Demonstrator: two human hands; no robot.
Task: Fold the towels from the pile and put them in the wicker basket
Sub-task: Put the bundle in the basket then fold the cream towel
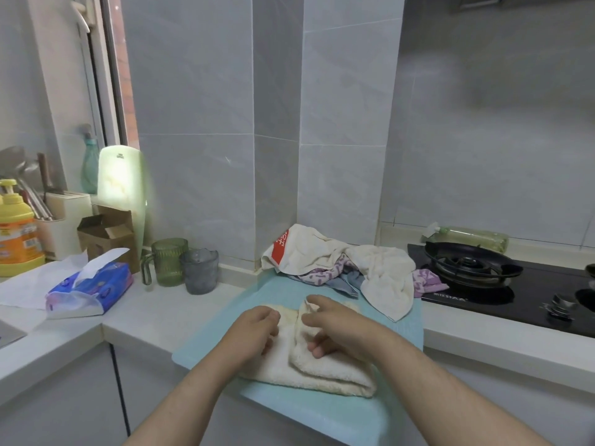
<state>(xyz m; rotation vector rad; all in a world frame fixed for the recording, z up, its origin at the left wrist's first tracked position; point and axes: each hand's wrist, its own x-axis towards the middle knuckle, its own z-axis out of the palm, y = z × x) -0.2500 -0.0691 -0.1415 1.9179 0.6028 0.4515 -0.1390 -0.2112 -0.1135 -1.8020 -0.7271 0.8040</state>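
1. Cream terry towel [322,371] lies partly folded on the pale blue mat [219,320] at the front of the white counter [167,313], right under your hands.
2. Its long axis runs roughly left to right, with the thick folded corner pointing near-right.
3. Your right hand [338,326] pinches the upper flap's edge between thumb and curled fingers.
4. Your left hand [254,329] rests on the lower layer, fingers curled; whether it's pinching, I can't tell.
5. Behind, the pile of unfolded towels [380,265] sits on the mat's far end, beside the black gas hob [515,300].
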